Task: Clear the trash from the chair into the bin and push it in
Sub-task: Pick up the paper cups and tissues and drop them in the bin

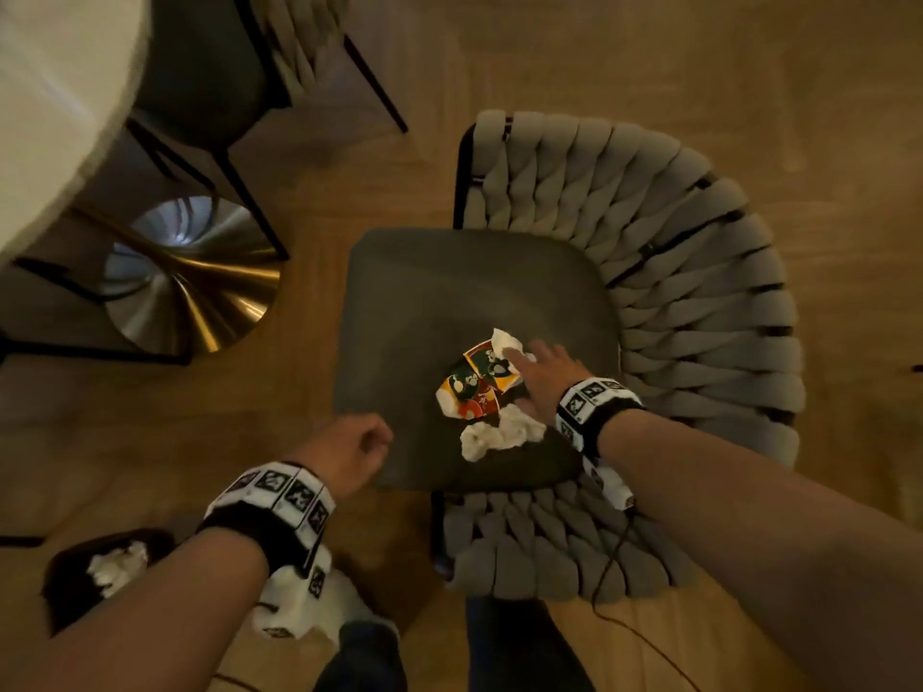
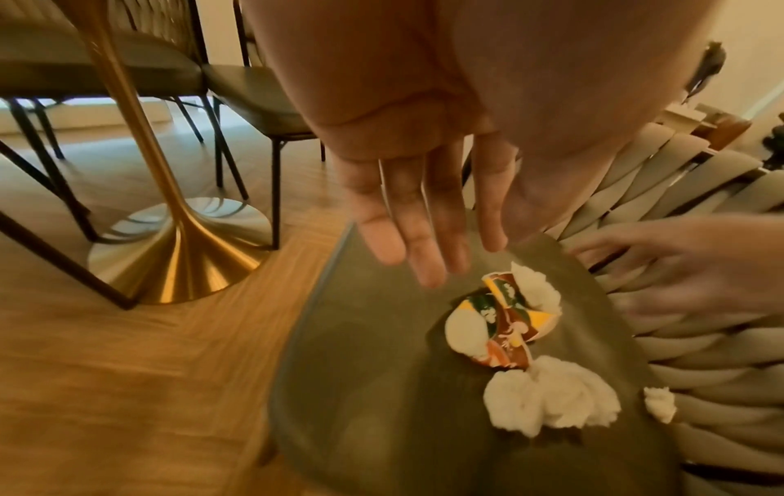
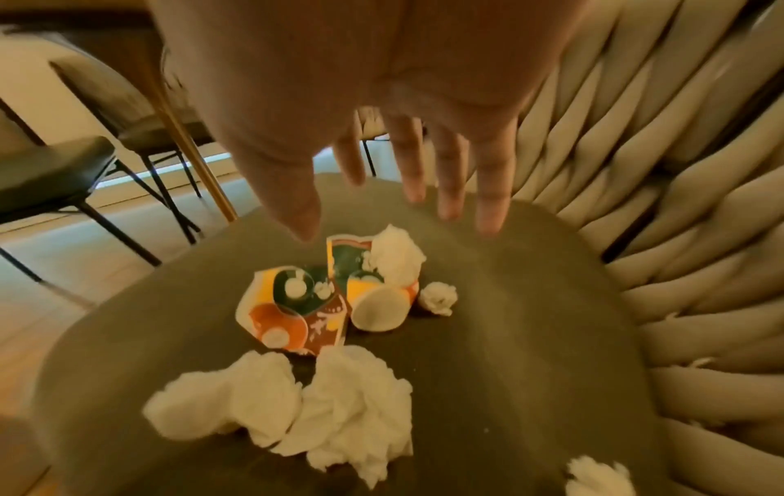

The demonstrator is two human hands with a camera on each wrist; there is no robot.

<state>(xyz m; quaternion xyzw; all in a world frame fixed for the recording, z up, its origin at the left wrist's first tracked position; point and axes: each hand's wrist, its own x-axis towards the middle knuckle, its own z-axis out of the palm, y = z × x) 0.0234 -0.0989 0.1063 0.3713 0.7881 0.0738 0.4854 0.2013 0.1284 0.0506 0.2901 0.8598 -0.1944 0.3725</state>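
A crushed colourful paper cup [image 1: 474, 387] lies on the dark seat of the chair [image 1: 439, 292], with crumpled white tissues [image 1: 499, 434] beside it. In the right wrist view the cup [image 3: 322, 302] sits between a big tissue wad [image 3: 305, 412] and smaller tissue balls [image 3: 439, 298]. My right hand [image 1: 524, 372] hovers just above the cup with fingers spread and holds nothing. My left hand [image 1: 359, 447] hangs empty at the seat's front left corner, with its fingers [image 2: 428, 261] relaxed. The dark bin [image 1: 65, 581] stands on the floor at lower left with a tissue [image 1: 117, 566] inside.
The chair's woven grey back [image 1: 699, 292] curves round the right and near sides of the seat. A round table with a gold pedestal base [image 1: 195, 277] and another chair [image 1: 210, 67] stand to the left. A thin cable [image 1: 614, 566] hangs from my right wrist. The floor is wood.
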